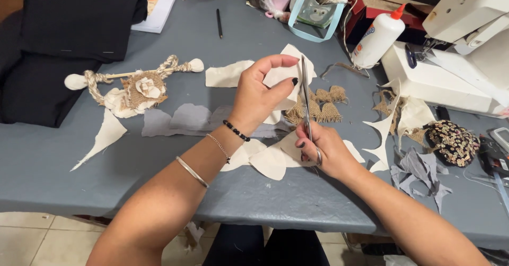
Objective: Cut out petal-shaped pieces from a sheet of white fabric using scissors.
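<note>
The cream fabric piece (284,80) sits just above the middle of the view, lifted off the grey table (47,160) and pinched between the thumb and fingers of the left hand (260,93). The scissors (306,104) stand nearly upright at its 3 o'clock edge, blades close together against the cloth, with the right hand (326,149) clamped through their handles at about 5 o'clock from the piece.

Largest of the surroundings is the table itself, filling most of the view. At 10 o'clock lies a folded black cloth (63,38). At 2 o'clock stands a white sewing machine (461,48), and just left of it a white glue bottle (379,37) with an orange tip leans toward it. At 9 o'clock from the hands rests a burlap and rope ornament (135,88) with a cream flower at its middle. More cream offcuts (270,160) lie under the wrists at 6 o'clock, grey fabric scraps (183,120) at 8 o'clock, and small burlap bits (323,107) just right of the scissors. A floral pincushion (452,141) sits at 4 o'clock, well apart from the hands. A black pen (219,23) lies at 12 o'clock, near the far edge.
</note>
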